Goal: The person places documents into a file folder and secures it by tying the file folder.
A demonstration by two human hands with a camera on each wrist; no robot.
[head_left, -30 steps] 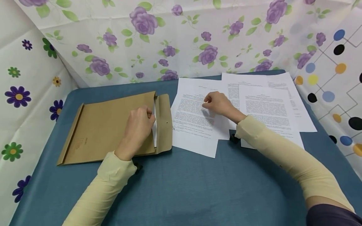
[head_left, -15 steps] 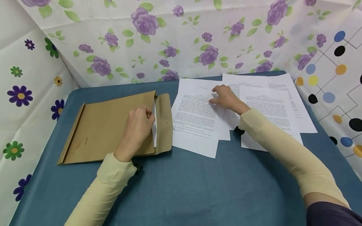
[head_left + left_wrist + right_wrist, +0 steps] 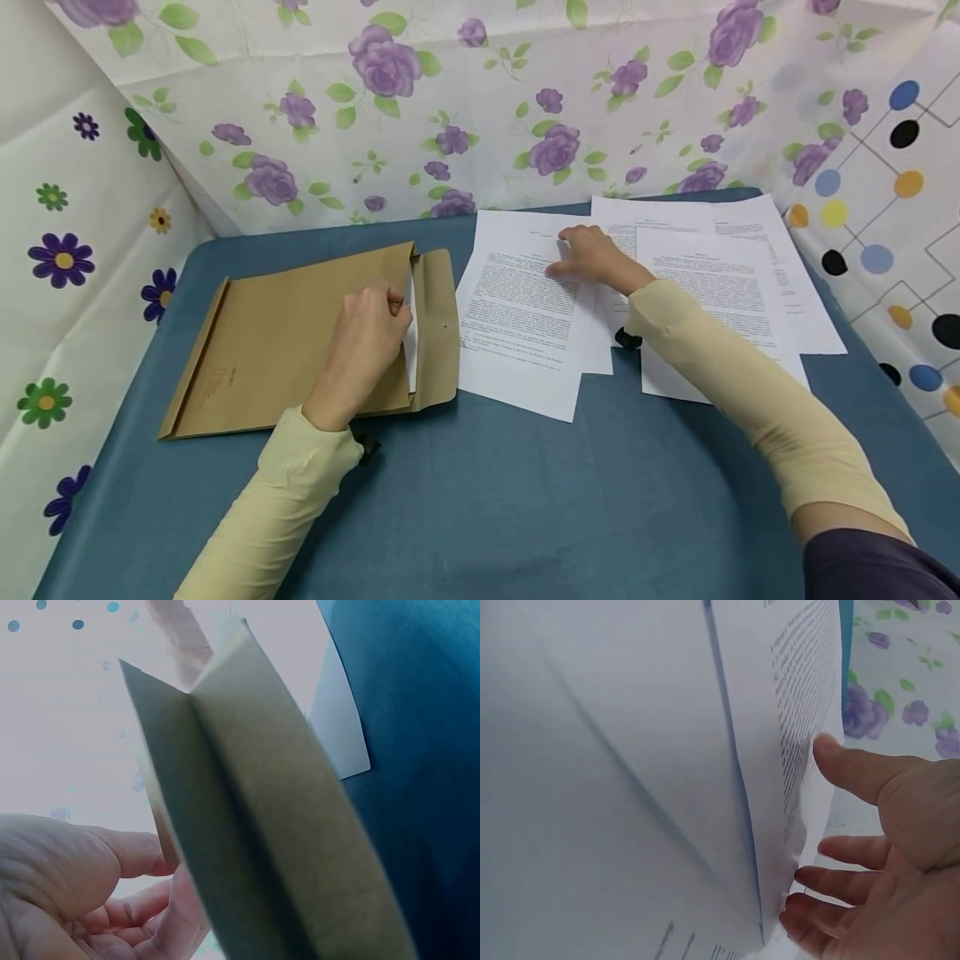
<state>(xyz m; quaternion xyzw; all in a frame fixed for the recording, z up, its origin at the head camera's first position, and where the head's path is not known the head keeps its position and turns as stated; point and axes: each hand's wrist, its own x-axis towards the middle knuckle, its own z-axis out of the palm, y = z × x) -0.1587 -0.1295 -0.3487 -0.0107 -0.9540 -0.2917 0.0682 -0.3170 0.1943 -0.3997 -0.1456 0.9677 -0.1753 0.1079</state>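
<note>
Floral cloth [image 3: 480, 108] hangs behind the far edge, with a flower-print sheet [image 3: 56, 333] off the left edge and a dot-and-line one [image 3: 885, 192] off the right. Surface [image 3: 495, 500] is covered in blue.

Brown envelope [image 3: 277, 350] lies flat toward the left edge, flap [image 3: 437, 333] folded out to the right, white paper [image 3: 412, 358] showing in its mouth. Small reddish print [image 3: 220, 381] near its lower left corner, too small to read.

Left hand [image 3: 360, 342]: fingers curled, thumb and fingers pinching the envelope's edge at the mouth; left wrist view confirms the pinch.

Right hand [image 3: 600, 257]: thumb and fingers apart, over the right side of the printed page [image 3: 517, 308] just right of the flap. Can't tell from the views if it touches. That page partly covers a second page [image 3: 597, 354].

More printed sheets toward the far right corner: front one [image 3: 720, 283] overlaps two behind it, one left [image 3: 652, 215], one right [image 3: 817, 321]. All carry dense black typed lines under short centred headings; wording not legible.

Pale sleeves [image 3: 712, 367] on both forearms.
</note>
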